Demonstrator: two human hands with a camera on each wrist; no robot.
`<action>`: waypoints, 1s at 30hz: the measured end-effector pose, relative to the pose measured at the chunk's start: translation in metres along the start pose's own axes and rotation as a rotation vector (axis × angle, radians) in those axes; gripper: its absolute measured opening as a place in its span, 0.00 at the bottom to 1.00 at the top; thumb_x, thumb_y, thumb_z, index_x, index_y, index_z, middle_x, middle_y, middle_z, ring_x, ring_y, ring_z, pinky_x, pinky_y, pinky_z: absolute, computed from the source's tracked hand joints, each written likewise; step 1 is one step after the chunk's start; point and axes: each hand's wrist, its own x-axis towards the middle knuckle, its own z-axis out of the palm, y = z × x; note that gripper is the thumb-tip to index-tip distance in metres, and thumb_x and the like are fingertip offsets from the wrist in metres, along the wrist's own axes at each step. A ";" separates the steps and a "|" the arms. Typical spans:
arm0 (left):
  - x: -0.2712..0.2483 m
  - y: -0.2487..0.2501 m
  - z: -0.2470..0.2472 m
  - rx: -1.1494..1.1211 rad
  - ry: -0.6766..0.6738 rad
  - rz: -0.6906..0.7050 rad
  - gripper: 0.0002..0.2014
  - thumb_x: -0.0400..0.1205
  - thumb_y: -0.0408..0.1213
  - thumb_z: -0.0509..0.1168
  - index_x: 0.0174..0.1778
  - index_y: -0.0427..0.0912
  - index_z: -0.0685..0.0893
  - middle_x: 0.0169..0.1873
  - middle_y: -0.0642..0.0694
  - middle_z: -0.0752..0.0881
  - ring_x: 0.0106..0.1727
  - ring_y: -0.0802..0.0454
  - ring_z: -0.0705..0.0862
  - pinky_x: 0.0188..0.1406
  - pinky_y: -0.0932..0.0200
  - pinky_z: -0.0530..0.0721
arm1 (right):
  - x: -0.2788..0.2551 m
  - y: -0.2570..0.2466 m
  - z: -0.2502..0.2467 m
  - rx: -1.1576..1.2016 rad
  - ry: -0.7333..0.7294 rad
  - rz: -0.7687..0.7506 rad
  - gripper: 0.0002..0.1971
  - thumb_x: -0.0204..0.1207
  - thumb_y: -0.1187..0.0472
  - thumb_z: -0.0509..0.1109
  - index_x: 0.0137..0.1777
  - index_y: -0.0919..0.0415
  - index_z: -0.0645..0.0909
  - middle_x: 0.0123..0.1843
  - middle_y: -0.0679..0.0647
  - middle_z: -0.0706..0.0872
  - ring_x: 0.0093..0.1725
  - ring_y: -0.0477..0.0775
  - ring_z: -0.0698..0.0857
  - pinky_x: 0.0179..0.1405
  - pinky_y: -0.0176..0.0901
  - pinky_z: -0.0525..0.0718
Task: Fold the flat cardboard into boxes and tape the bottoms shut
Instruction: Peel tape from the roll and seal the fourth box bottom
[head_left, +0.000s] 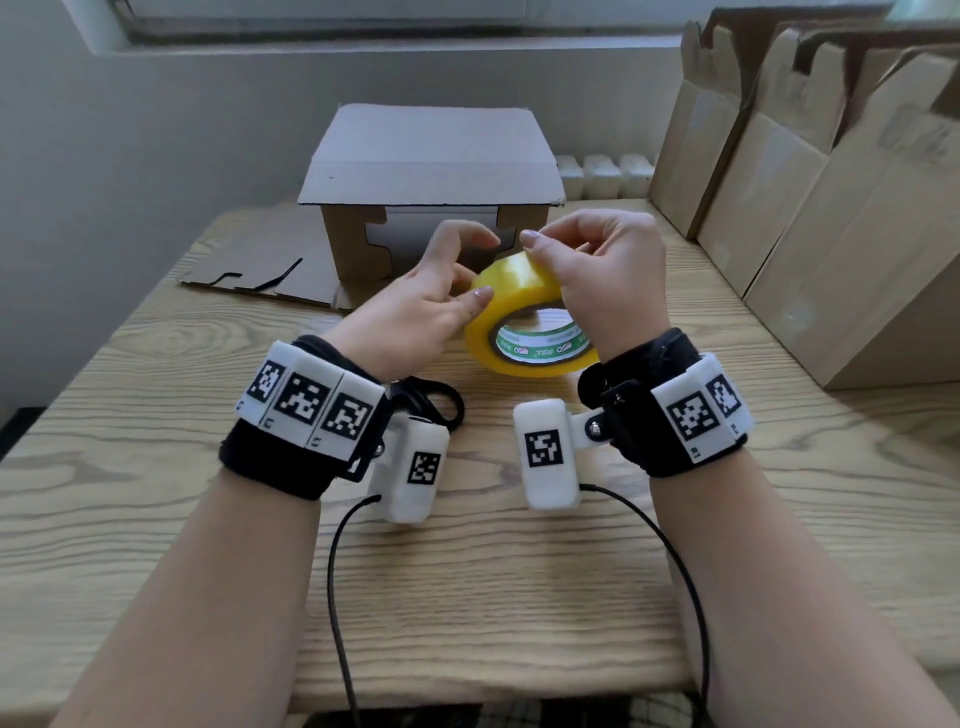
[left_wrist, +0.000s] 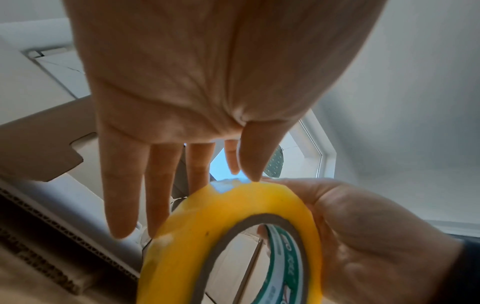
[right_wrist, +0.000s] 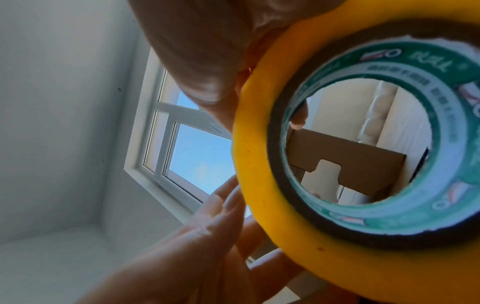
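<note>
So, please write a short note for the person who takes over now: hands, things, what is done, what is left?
Right hand grips the yellow tape roll above the wooden table.
Left hand fingers touch the roll's outer face, thumb at its top edge.
Folded cardboard box stands behind; flat cardboard lies left of it; scissors lie under the left wrist.
Done: one box folded.
Left: pull tape, seal the box.
</note>
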 end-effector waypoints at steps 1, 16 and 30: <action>0.000 0.001 -0.001 -0.005 -0.018 -0.011 0.15 0.90 0.40 0.58 0.72 0.51 0.70 0.58 0.38 0.82 0.58 0.39 0.85 0.63 0.40 0.83 | 0.001 0.001 0.000 0.024 0.000 0.021 0.09 0.71 0.55 0.79 0.30 0.46 0.86 0.27 0.42 0.85 0.30 0.41 0.80 0.36 0.41 0.82; -0.010 0.011 -0.007 -0.207 0.006 -0.094 0.15 0.86 0.34 0.64 0.68 0.45 0.81 0.56 0.36 0.89 0.55 0.41 0.89 0.48 0.57 0.90 | 0.000 0.001 0.003 0.144 -0.078 0.072 0.07 0.68 0.56 0.80 0.30 0.50 0.88 0.30 0.46 0.88 0.35 0.48 0.86 0.42 0.50 0.86; -0.011 0.008 -0.011 -0.223 -0.004 -0.116 0.14 0.86 0.31 0.63 0.67 0.44 0.82 0.54 0.39 0.90 0.53 0.45 0.91 0.50 0.54 0.91 | -0.003 0.001 0.010 0.051 -0.065 0.040 0.09 0.71 0.53 0.78 0.30 0.48 0.86 0.27 0.43 0.85 0.32 0.44 0.82 0.36 0.46 0.83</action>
